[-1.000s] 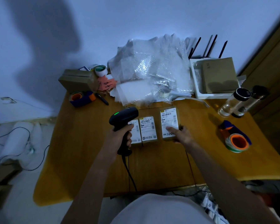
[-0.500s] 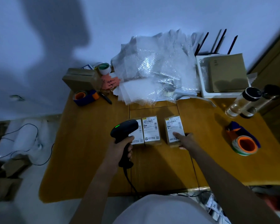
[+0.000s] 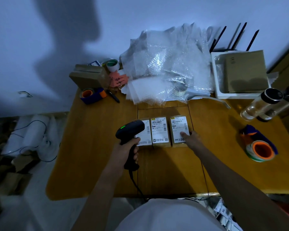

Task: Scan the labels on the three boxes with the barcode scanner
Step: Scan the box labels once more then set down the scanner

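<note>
Three small brown boxes with white labels lie side by side mid-table: the left box [image 3: 146,133], the middle box [image 3: 159,130] and the right box [image 3: 179,129]. My left hand [image 3: 126,151] grips the handle of the black barcode scanner [image 3: 129,130], whose green light is lit. The scanner's head hangs over the left box and hides part of its label. My right hand [image 3: 190,138] rests on the right box's near right corner, thumb on the label.
The wooden table [image 3: 97,147] carries bubble wrap [image 3: 167,67] at the back, a cardboard box [image 3: 88,77] and tape dispenser [image 3: 92,95] back left, a white tray [image 3: 214,77] holding cardboard back right, two bottles [image 3: 260,104] and an orange tape roll [image 3: 261,150] right.
The scanner has lowered a little toward the left box. My right hand stays on the right box. The view has shifted slightly.
</note>
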Motion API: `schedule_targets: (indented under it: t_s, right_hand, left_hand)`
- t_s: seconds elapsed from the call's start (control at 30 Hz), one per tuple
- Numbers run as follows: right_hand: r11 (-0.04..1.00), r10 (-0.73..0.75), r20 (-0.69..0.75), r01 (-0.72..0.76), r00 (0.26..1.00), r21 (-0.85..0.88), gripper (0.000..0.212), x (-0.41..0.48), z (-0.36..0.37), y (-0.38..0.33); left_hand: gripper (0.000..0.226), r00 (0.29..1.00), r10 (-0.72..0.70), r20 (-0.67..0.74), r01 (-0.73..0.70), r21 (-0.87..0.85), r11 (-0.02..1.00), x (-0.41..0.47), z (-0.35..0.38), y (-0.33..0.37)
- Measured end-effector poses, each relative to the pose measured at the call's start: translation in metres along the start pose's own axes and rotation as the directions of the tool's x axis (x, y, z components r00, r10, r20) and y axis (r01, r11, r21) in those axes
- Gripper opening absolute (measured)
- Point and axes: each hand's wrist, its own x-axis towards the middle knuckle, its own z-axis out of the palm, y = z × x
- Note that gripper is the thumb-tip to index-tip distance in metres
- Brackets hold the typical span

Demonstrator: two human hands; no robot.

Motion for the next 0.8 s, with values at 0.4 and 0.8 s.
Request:
schedule_targets:
  t_s: [0.4, 0.8]
  right_hand:
    - [0.994, -0.016, 0.018, 0.018, 1.000, -0.104, 0.068, 0.027, 0.005, 0.025]
    - [0.994, -0.026, 0.022, 0.028, 0.999, -0.108, 0.052, -0.002, 0.006, 0.011]
  left_hand:
    - [0.021, 1.000, -0.027, -0.009, 0.027, -0.047, 0.999, -0.004, -0.007, 0.000]
    - [0.022, 0.999, 0.006, -0.042, -0.009, -0.066, 0.998, 0.002, -0.023, -0.004]
